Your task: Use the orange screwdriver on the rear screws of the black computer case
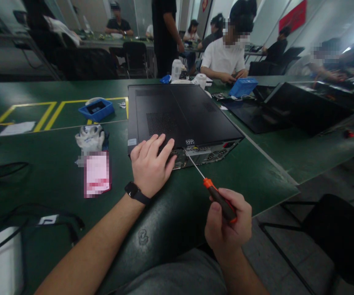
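Observation:
A black computer case [177, 110] lies flat on the green table, its rear panel [207, 152] with ports and a fan grille facing me. My left hand [152, 164] rests on the near left edge of the case, fingers spread over the top and nothing in them. In my right hand [230, 221] is a screwdriver [220, 198] with a dark and orange handle, fingers closed around it. Its thin shaft points up and left, and the tip meets the rear panel near the top edge, just right of my left hand. The exact contact spot is too small to make out.
A blue tray [97, 110], a pair of gloves [90, 139] and a pink-edged card [97, 174] lie to the left. Cables [56, 219] and a white device [3, 262] sit front left. Rightward are another open black case [309, 106] and a chair [333, 229]. People work opposite.

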Demonstrator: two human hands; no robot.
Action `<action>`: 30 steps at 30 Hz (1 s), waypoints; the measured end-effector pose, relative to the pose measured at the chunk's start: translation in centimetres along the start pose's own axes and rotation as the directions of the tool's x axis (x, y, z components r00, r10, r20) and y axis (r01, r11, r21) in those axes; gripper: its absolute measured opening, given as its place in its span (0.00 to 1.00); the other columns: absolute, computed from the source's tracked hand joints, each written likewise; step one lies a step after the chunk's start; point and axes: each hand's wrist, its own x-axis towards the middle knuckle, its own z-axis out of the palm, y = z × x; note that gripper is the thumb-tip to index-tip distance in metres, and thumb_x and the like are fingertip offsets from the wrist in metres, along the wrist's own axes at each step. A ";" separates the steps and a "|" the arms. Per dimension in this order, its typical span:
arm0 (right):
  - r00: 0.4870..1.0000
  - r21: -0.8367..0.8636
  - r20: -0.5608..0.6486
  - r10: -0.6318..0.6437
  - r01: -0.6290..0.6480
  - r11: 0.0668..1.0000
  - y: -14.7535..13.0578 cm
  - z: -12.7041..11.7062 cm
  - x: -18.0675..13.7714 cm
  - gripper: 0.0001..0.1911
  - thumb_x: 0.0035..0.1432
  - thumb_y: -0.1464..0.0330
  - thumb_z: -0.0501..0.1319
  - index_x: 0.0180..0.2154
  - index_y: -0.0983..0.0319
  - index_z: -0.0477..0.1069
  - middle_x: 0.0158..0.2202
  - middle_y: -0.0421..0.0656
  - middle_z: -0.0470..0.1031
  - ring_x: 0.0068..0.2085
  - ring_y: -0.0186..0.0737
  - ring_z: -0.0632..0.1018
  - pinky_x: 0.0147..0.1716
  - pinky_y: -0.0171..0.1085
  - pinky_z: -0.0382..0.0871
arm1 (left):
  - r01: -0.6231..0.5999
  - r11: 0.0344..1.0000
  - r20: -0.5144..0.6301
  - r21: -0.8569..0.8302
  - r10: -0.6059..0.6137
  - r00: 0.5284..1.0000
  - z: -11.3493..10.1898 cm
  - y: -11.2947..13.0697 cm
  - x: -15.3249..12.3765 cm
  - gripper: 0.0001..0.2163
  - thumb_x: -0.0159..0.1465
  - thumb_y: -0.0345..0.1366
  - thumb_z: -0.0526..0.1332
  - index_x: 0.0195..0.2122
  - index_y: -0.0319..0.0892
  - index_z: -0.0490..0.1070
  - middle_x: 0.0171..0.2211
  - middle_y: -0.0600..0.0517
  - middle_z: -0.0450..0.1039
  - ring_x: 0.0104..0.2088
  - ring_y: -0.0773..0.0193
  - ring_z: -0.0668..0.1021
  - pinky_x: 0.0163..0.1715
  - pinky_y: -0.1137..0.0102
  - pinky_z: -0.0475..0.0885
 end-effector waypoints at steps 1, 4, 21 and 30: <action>1.000 -0.005 -0.008 -0.015 0.015 1.000 0.1 0.0 0.0 0.16 0.62 0.70 0.63 0.52 0.61 0.73 0.42 0.44 0.80 0.38 0.40 0.84 0.38 0.42 0.82 | 0.004 1.000 0.003 -0.005 -0.004 1.000 0.0 0.0 0.0 0.20 0.69 0.39 0.64 0.62 0.48 0.73 0.63 0.44 0.76 0.64 0.46 0.75 0.63 0.50 0.62; 0.999 -0.090 -0.054 -0.005 0.001 0.996 0.3 0.0 -0.4 0.15 0.62 0.70 0.65 0.51 0.60 0.73 0.42 0.43 0.81 0.35 0.37 0.84 0.36 0.38 0.82 | 0.005 1.000 0.003 0.001 -0.005 1.000 0.0 0.0 0.0 0.20 0.69 0.39 0.64 0.62 0.47 0.74 0.63 0.44 0.76 0.64 0.46 0.76 0.63 0.50 0.62; 0.996 -0.088 -0.091 0.022 -0.031 0.996 0.4 0.1 -0.3 0.14 0.62 0.74 0.65 0.49 0.60 0.76 0.39 0.41 0.82 0.30 0.34 0.82 0.30 0.34 0.78 | 0.009 1.000 0.014 0.000 -0.009 1.000 -0.1 0.1 0.0 0.20 0.69 0.39 0.64 0.62 0.48 0.73 0.63 0.43 0.76 0.64 0.47 0.75 0.63 0.51 0.62; 0.996 -0.008 -0.061 -0.065 0.064 0.998 0.6 0.3 0.3 0.16 0.62 0.72 0.64 0.52 0.60 0.73 0.41 0.43 0.80 0.37 0.39 0.84 0.36 0.41 0.81 | 0.007 1.000 0.011 0.004 -0.007 1.000 -0.1 0.1 0.0 0.21 0.69 0.39 0.64 0.62 0.48 0.73 0.63 0.44 0.76 0.64 0.46 0.75 0.63 0.50 0.63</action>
